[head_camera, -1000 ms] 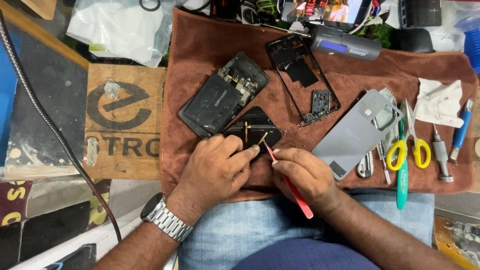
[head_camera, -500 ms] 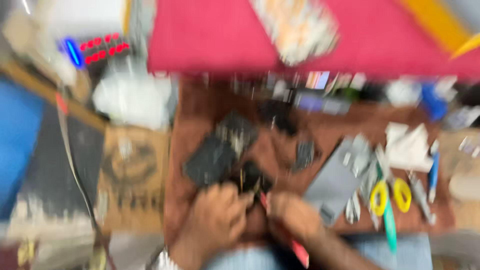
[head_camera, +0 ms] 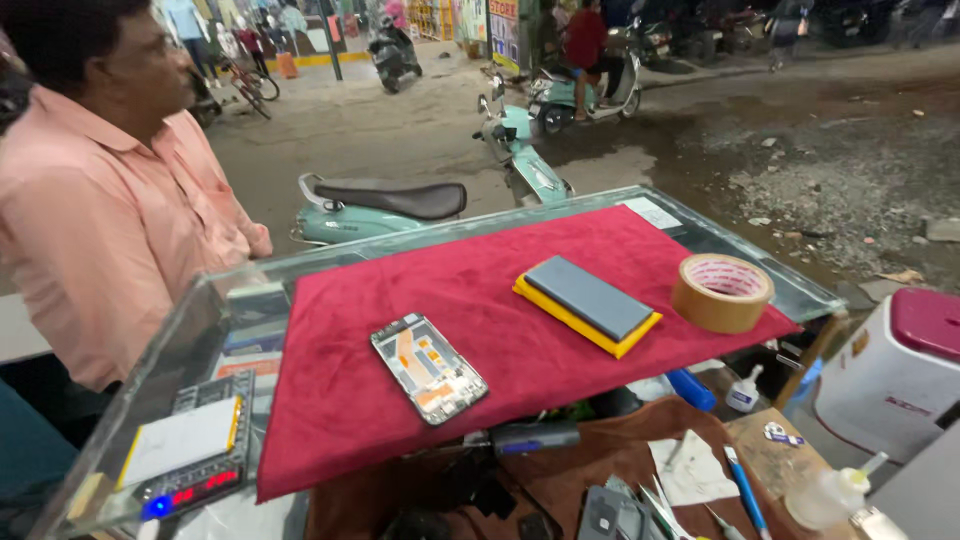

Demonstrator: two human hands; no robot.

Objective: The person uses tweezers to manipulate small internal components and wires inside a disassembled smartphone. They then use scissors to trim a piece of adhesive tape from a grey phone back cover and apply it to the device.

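My hands are out of view, so I cannot tell whether they are apart, together or gripping anything.

Nearest to me, along the bottom edge, a brown cloth (head_camera: 600,470) covers the low work surface. On it lie a grey phone back (head_camera: 600,515), a white paper scrap (head_camera: 690,470) and a blue-handled tool (head_camera: 745,490), all cut off by the frame edge. To the near right stands a small clear squeeze bottle (head_camera: 825,495) and, beyond it, a white box with a dark red lid (head_camera: 895,370).

A glass counter (head_camera: 800,290) rises between me and the street and blocks much of the low surface. A soft red cloth (head_camera: 340,400) is spread flat across its top. On the cloth, 3 things sit well apart: an opened phone frame (head_camera: 428,367) with orange and silver parts showing, lying flat at the near left; a flat grey slab on a yellow pad (head_camera: 588,303) in the middle; and a thick roll of tan tape (head_camera: 722,292) at the right edge. At the near left end of the counter sits a small device with red lit digits (head_camera: 190,470).

Farther left, a person in a pink shirt (head_camera: 100,230) stands against the counter. Behind the glass is a pale green scooter (head_camera: 420,200) with a dark seat, and beyond it a rough, wet road with another scooter and rider (head_camera: 590,70).
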